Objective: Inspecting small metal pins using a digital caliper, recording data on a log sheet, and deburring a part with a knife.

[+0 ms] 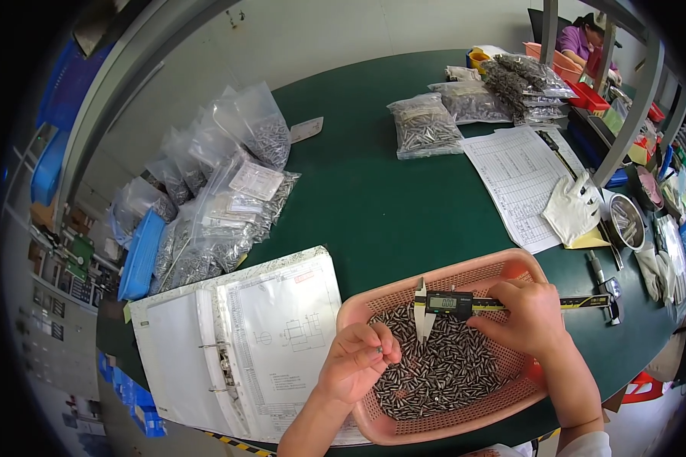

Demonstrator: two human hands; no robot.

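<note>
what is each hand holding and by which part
The right hand grips the digital caliper by its slider body beside the display. The left hand pinches one small dark metal pin between its fingers.

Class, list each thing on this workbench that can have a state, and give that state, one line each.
Digital caliper: jaws closed, held by the right hand.
Left hand: pinching one small metal pin.
Pink basket: partly filled with metal pins.
Ring binder: open, drawing sheet showing.
Clear bags: filled with metal parts.
White glove: unworn, lying on paper.
</note>
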